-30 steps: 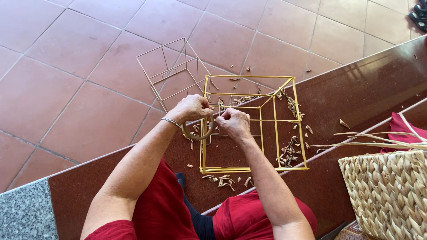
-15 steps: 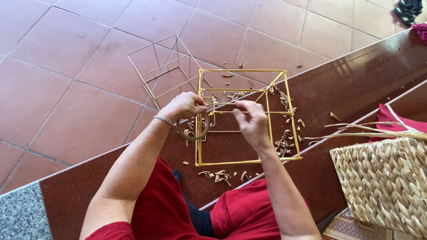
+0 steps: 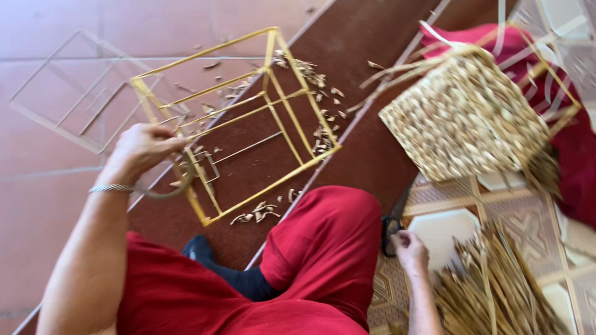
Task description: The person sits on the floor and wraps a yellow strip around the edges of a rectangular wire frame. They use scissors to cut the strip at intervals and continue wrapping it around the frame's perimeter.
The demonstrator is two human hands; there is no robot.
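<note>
My left hand point(image 3: 144, 150) grips the near left edge of a yellow wire box frame point(image 3: 292, 102) and holds it tilted over the dark red step. A thin curved strand loops below that hand. My right hand point(image 3: 410, 249) is down at my right side, at the edge of a pile of dry straw strands point(image 3: 490, 291), next to a dark scissor-like object point(image 3: 390, 228). Its fingers are curled and blurred, and I cannot make out whether they hold anything.
A woven straw basket point(image 3: 465, 111) with loose strands sticking out lies to the right, on red cloth point(image 3: 574, 167). A bare, unpainted wire frame point(image 3: 74, 93) lies on the red tiles at the left. Straw clippings point(image 3: 323, 133) litter the step. My red-trousered knees point(image 3: 323, 248) fill the foreground.
My right hand has left the yellow frame and dropped to the straw pile at my right. The view has swung right and closer. My left hand still holds the frame.
</note>
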